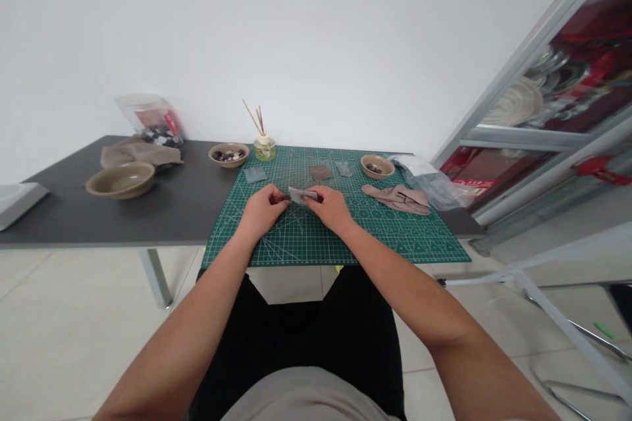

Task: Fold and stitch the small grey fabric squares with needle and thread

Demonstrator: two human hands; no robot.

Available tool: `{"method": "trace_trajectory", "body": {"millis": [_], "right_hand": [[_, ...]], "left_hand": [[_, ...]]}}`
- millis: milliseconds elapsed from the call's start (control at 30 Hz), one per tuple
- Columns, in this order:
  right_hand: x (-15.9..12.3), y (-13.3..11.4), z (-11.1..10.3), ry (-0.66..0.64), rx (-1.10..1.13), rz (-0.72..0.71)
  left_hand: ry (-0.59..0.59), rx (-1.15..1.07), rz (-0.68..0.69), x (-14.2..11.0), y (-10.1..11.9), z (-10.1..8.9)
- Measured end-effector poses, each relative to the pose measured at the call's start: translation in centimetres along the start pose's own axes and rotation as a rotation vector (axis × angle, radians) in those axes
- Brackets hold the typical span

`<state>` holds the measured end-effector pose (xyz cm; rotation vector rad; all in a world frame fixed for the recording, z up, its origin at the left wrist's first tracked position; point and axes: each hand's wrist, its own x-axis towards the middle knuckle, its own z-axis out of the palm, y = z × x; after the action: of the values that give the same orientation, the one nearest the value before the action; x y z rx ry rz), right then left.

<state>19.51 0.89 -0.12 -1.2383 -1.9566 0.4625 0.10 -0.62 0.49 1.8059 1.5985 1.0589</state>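
In the middle of the green cutting mat (316, 243), my right hand (330, 207) is closed on a small grey sheer pouch (299, 195), holding it by its right side. My left hand (264, 210) is at the pouch's left end with thumb and fingers pinched together. Something small and dark shows at those fingertips, too small to name. Beyond my hands lie a bluish-grey pouch (255, 175), a brown pouch (320, 172) and another grey pouch (343, 169), all flat on the mat.
Bowls of small stones stand at the back left (229, 154) and right (378, 166), with a reed diffuser (265, 147) between. Brown cloth (397, 198) and clear plastic (429, 184) lie right. Leftward are a bowl (121, 181), cloth (141, 152), a clear container (151, 120) and a white device (20, 200).
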Motion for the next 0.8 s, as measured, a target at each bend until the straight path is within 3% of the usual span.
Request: {"method": "trace_trajectory", "body": {"millis": [100,200,367,567,800], "right_hand": [[-0.1,-0.2,-0.2,0.046,-0.013,-0.016],[-0.2,-0.7,-0.3,0.069,-0.032,-0.121],[-0.3,-2.0,0.6,-0.086,-0.119,-0.349],[-0.4,-2.5,2.1,-0.128,-0.167,-0.391],[-0.6,-2.6,1.9,-0.174,-0.224,-0.374]], "left_hand": [[-0.012,-0.008,-0.014,-0.1,0.3,-0.1],[-0.018,-0.028,-0.024,-0.1,0.4,-0.2],[0.01,-0.045,0.039,-0.1,0.1,-0.3],[0.075,-0.117,-0.018,-0.3,0.0,-0.6],[0.075,-0.093,-0.039,-0.5,0.3,-0.6]]}}
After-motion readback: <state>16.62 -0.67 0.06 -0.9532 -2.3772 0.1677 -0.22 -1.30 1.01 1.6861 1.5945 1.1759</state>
